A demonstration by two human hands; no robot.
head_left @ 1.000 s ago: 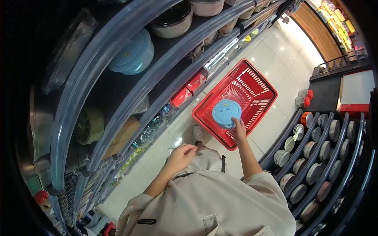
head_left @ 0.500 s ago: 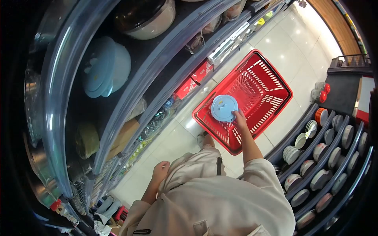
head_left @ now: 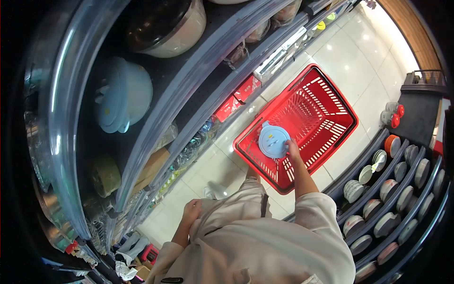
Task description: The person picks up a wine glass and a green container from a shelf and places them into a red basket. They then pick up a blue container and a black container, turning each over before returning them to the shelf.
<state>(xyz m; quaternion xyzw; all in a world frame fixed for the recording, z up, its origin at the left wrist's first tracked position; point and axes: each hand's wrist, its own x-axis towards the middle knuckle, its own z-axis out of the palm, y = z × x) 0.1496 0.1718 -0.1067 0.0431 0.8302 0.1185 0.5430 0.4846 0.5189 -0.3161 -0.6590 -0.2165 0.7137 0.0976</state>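
Note:
A light blue round lidded container point(head_left: 274, 141) is in my right hand point(head_left: 292, 150), gripped at its right edge. It is over the lower left part of a red plastic basket point(head_left: 344, 124) with slotted sides. Whether the container touches the basket cannot be made out. My left hand point(head_left: 191, 211) is at my left side beside my light-coloured clothing, with its fingers curled and nothing visible in them.
Shelves point(head_left: 189, 80) on the left hold a larger light blue pot point(head_left: 125, 94), a dark-topped bowl point(head_left: 177, 35) and red boxes point(head_left: 227, 108). At the right, racks hold bowls and plates point(head_left: 388, 189). Red-lidded jars point(head_left: 390, 119) stand near the floor.
The container in my right hand has turned, its tab now pointing up and left. In view, the basket and container sit slightly lower and further right. One shoe has shifted to the left.

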